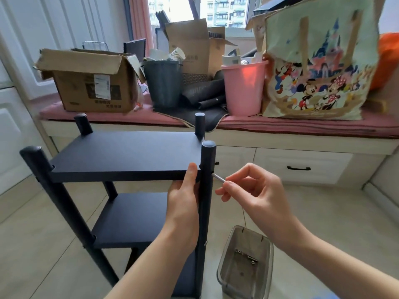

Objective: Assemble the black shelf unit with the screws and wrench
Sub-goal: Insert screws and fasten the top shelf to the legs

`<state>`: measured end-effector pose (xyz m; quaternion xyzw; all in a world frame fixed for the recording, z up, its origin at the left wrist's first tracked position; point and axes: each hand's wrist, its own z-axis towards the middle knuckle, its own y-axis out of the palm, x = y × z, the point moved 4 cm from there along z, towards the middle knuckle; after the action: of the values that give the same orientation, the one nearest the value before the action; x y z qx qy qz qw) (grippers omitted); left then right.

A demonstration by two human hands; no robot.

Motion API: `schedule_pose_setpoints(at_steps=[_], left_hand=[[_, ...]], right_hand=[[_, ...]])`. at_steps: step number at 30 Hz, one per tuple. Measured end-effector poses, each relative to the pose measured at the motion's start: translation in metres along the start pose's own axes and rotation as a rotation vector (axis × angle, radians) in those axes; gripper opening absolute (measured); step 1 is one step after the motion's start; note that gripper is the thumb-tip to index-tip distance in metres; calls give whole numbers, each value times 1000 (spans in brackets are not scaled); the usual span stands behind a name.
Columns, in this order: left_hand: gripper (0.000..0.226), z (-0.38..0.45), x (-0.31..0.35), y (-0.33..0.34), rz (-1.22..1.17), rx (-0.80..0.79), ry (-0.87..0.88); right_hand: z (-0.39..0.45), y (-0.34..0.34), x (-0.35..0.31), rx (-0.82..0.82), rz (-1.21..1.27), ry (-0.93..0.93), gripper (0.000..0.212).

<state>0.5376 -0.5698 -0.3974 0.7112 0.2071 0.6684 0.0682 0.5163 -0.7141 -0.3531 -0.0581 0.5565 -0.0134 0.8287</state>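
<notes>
We stand over the black shelf unit (121,156), which sits upright on the tiled floor (323,212) in front of the window bench (280,128). To the shelf's left the floor runs open as far as the white cabinet doors (13,126). Its top board has a straight front edge, and four round posts poke above its corners. Our left hand (183,201) comes up from below and grips that front edge just beside the near right post (206,190), thumb on top of the board, fingers curled underneath. Right of the post, our right hand (254,190) hovers with wrist raised, thumb and forefinger pinching the silver wrench (218,178); its tip touches the side of the post, level with the top board. The other fingers curl loosely. Below that hand, just right of the shelf's base, stands a clear plastic tub (244,266) with a few screws (248,255) lying in it. Beyond the tub the floor stays open to the bench drawers (300,167).
</notes>
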Motion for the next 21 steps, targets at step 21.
schedule_pose_setpoints(at_steps=[21], left_hand=[[50, -11, 7, 2, -164, 27, 8]], right_hand=[[2, -4, 1, -2, 15, 5, 10]])
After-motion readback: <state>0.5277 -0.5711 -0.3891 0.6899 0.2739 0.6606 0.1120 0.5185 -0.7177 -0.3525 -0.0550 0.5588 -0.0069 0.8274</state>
